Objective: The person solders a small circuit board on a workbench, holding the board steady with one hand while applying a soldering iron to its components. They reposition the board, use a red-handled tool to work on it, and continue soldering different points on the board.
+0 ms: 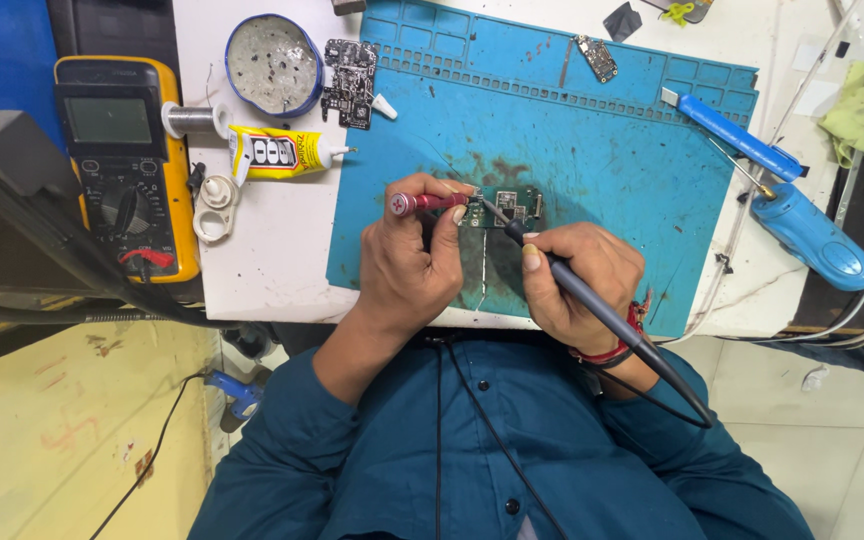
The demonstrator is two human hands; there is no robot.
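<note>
Head view: left hand (407, 265) pinching red probe (428, 202), tip down on green circuit board (505, 207) just beyond fingertips. Right hand (577, 280) gripping black probe (592, 305) pen-style, tip meeting same board. Board on blue mat (602, 160). Yellow multimeter (127, 165) well left of left hand; glue tube (277, 153) nearer.

Blue mat (602, 150), red probe (427, 202), black probe (592, 300), yellow meter w/ grey screen (127, 165).

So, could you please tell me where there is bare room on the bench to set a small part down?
The blue mat is bare right of the green circuit board, and the white tabletop below the glue tube. It is crowded around the multimeter and solder tin.
</note>
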